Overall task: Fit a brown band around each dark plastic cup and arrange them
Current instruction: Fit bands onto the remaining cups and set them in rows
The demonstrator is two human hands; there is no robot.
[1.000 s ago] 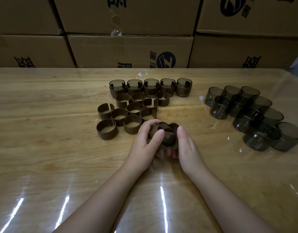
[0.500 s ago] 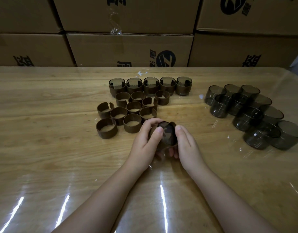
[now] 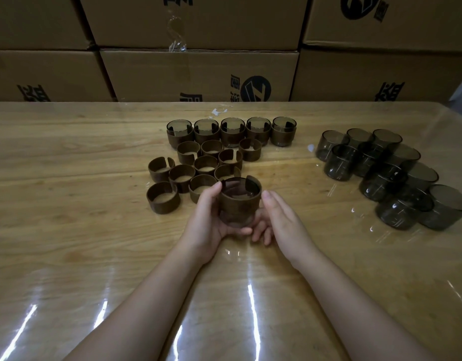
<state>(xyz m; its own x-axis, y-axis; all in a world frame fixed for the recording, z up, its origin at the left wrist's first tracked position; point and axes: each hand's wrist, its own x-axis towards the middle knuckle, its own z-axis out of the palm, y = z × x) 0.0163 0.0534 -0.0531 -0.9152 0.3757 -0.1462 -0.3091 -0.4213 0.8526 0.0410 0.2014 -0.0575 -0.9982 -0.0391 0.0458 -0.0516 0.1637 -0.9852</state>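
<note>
One wide-angle head-worn camera looks forward and down from the near side of the wooden table (image 3: 68,243), close over the left hand (image 3: 206,222) and right hand (image 3: 284,225), facing cardboard boxes (image 3: 198,71) stacked along the far edge.

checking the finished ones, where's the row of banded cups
Head view: the row of banded cups stands far centre, just behind the loose brown bands.

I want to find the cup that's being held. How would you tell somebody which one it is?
On the wooden table, look just in front of the cluster of loose brown bands. The cup there wears a brown band like the five in the back row, but it alone is gripped by the left hand.
</note>
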